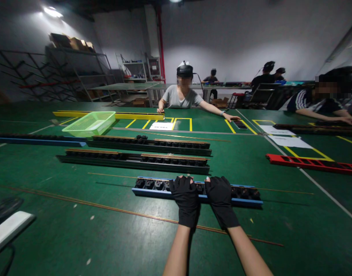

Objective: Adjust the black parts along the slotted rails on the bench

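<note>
In front of me a blue channel rail (154,193) lies on the green table, with a row of black blocks (149,184) inside it. A long thin brass-coloured rod (285,190) runs along the rail and sticks out past both ends. My left hand (185,201), in a black fingerless glove, rests over the rail's middle, its fingers curled at the rod. Just to its right, my right hand (221,199), gloved alike, is also closed over the rail at the rod. My palms hide part of the rail and the exact finger contact.
Loose brass rods (121,209) cross the table nearer me. Beyond the rail lie black rails (135,163), a light green basket (91,123), a yellow rail (129,114) and a red rail (311,164). A co-worker (183,96) sits opposite; others work at right.
</note>
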### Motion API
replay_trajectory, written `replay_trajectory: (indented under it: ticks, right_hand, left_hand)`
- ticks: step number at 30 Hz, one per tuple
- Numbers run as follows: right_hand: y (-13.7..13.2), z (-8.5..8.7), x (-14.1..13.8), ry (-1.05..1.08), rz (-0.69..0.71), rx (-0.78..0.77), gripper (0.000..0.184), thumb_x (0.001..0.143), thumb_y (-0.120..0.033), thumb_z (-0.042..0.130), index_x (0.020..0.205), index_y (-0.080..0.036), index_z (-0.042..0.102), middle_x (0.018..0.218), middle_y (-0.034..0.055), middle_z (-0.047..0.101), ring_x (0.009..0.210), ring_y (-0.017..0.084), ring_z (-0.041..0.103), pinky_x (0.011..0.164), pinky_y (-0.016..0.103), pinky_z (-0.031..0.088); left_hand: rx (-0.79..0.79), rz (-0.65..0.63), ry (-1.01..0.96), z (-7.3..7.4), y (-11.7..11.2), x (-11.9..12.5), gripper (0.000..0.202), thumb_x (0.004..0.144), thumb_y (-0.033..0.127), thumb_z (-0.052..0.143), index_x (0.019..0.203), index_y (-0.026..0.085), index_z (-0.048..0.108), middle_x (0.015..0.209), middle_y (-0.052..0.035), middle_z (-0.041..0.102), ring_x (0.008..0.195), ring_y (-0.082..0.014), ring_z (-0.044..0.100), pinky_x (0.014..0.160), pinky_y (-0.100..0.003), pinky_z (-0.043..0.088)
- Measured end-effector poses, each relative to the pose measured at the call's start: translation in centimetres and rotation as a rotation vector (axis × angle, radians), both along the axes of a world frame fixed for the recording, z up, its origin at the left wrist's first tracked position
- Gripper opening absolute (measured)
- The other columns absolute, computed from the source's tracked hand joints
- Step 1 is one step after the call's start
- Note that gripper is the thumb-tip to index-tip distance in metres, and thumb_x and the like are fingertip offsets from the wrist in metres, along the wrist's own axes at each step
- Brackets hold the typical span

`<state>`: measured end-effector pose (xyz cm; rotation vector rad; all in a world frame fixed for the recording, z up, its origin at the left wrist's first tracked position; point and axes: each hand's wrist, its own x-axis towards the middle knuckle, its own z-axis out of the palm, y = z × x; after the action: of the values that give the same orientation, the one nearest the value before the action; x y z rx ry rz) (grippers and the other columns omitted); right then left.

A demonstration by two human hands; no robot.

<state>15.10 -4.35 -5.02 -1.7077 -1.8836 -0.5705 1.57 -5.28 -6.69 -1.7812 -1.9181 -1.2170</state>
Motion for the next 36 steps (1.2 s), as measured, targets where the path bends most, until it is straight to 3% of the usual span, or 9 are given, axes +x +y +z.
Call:
replay_trajectory:
  ticks: [36]
  right_hand:
    - [-0.02,0.27,0.09,-0.028,-0.011,0.013,0.041,0.096,-0.027,0.045,0.061,-0.019,0.062,0.064,0.0054,0.067,0.062,0.017,0.052,0.075,0.032,0.029]
  left_hand:
    - [0.035,0.006,0.059,-0.02,-0.04,0.07,0.022,0.092,0.018,0.049,0.085,0.021,0.07,0.092,-0.0071,0.072,0.099,-0.0264,0.059,0.098,-0.047,0.036]
